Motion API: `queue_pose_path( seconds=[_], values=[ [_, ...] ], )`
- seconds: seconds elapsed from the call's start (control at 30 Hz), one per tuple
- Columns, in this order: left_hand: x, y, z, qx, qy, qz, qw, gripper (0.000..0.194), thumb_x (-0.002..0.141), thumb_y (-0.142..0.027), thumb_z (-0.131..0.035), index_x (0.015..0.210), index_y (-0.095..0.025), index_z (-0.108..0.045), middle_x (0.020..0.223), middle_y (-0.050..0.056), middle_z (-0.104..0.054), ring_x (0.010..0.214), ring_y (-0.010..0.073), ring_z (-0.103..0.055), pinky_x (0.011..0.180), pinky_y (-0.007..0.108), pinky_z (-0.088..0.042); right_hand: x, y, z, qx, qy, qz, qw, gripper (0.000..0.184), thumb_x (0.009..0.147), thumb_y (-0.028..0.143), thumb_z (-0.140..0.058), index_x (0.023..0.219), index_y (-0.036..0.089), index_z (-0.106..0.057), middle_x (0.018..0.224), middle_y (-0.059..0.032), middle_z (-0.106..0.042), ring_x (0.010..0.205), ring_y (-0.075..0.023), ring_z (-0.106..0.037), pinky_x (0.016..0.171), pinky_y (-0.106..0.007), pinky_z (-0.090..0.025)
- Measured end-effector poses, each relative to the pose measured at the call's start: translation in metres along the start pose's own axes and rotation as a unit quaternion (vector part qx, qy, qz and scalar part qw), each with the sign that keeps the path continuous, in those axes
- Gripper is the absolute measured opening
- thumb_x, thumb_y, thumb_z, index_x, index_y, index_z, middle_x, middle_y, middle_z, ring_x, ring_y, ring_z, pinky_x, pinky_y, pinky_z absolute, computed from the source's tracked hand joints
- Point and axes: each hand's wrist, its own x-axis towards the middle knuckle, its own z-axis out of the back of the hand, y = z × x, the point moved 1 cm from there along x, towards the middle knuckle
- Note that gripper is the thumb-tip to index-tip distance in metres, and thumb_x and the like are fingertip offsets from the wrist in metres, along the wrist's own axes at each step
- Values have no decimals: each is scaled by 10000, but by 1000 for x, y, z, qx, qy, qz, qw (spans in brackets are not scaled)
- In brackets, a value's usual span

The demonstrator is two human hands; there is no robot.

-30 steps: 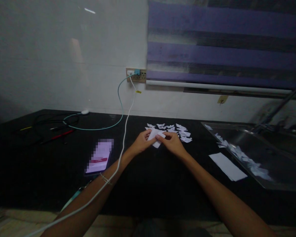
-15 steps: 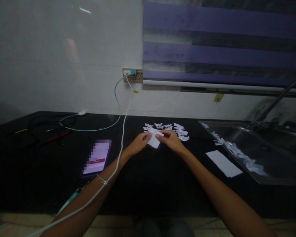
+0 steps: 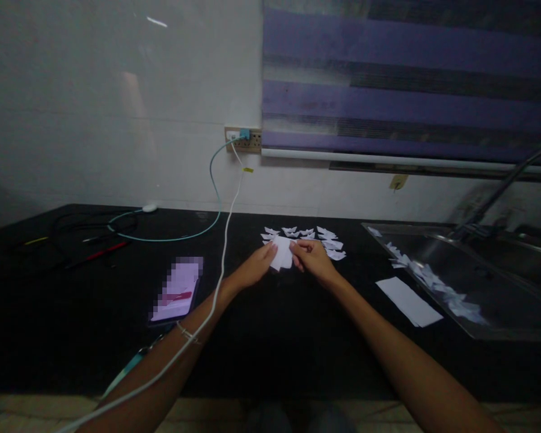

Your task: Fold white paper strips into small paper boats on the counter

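Between my hands is a small folded piece of white paper (image 3: 282, 252), held above the black counter. My left hand (image 3: 260, 263) pinches its left edge, thumb on the near face. At the right edge, my right hand (image 3: 313, 257) grips it between thumb and fingers, with the fingers curled. Just behind my hands stand several small folded paper boats (image 3: 330, 245) in rows, some hidden by the hands and the paper. A stack of white paper sheets (image 3: 408, 300) lies to the right of my right hand.
More folded paper pieces (image 3: 433, 282) line the rim of the metal sink (image 3: 491, 288). A phone (image 3: 178, 290) lies on the counter (image 3: 293, 343) at left. A white cable (image 3: 220, 276) crosses over my left forearm. Pens and cords (image 3: 101, 251) sit at far left.
The folded paper has turned in my hands and now looks more upright and square. My right thumb has shifted from its face to its right edge. The camera view has moved slightly right.
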Motion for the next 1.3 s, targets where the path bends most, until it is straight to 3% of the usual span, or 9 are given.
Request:
queue_pose_path(
  seconds=[0.1,0.3,0.47,0.7,0.93,1.1,1.3],
  values=[
    [-1,-6,0,32,-1,-1,999,485,929,-564,-460,1096,-131,-601,899,68,-636,763,176,-566,660,278,-485,3,-6,-5,51,-24,-3,998,490,878,537,-549,538,189,-488,433,48,-434,377,-76,-365,401,-221,-270],
    [-3,-9,-5,-4,-6,39,999,510,906,-603,-467,1028,-121,-581,812,40,-596,650,137,-538,570,253,-487,3,-13,-21,176,-17,-25,984,545,867,653,-488,559,205,-447,421,59,-381,368,-81,-313,387,-225,-240],
    [-3,-8,-4,-17,-46,60,997,503,878,-591,-528,1068,-131,-600,887,57,-616,697,146,-554,562,242,-501,-2,-11,-23,85,-45,-13,995,422,784,570,-660,650,179,-574,516,50,-440,448,-83,-342,432,-224,-239],
    [-4,-10,0,-41,-28,63,997,499,835,-568,-601,1078,-134,-636,919,64,-642,752,167,-578,595,258,-505,-1,-11,-17,22,-25,20,999,387,822,543,-613,697,177,-619,588,23,-498,523,-111,-399,491,-240,-299],
    [-4,-16,6,-5,-31,33,999,461,841,-584,-567,772,-129,-594,716,30,-607,635,143,-545,522,231,-430,0,-10,-11,-27,-12,54,998,433,860,538,-578,613,185,-528,557,37,-411,532,-111,-360,496,-242,-272],
    [-4,-11,4,34,-44,30,998,511,878,-627,-477,734,-142,-549,583,-16,-524,487,103,-455,456,218,-351,-2,-7,-17,-21,-20,45,999,419,895,564,-514,693,198,-537,578,34,-485,483,-111,-440,471,-237,-331],
    [-3,-11,6,18,-44,38,998,577,877,-677,-431,701,-142,-553,550,-17,-502,486,109,-446,467,226,-347,-6,-2,-22,-29,-22,43,998,374,905,520,-524,717,198,-545,546,26,-549,455,-122,-524,481,-239,-387]
  ],
)
